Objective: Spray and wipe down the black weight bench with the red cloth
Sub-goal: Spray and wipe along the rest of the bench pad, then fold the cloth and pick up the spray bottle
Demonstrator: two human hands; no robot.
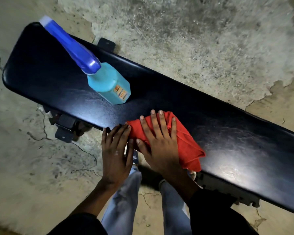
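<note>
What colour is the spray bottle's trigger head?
Deep blue, on the spray bottle; head view.

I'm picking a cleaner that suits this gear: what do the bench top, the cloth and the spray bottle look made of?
Weight bench top: probably vinyl or leather-like upholstery, glossy black, with sharp glare. Red cloth: soft matte fabric, perhaps microfibre, folding limply. Spray bottle: translucent blue plastic with a shiny, darker blue trigger head.

Crumpled red cloth point(185, 143) on glossy black bench point(244, 133)
</note>
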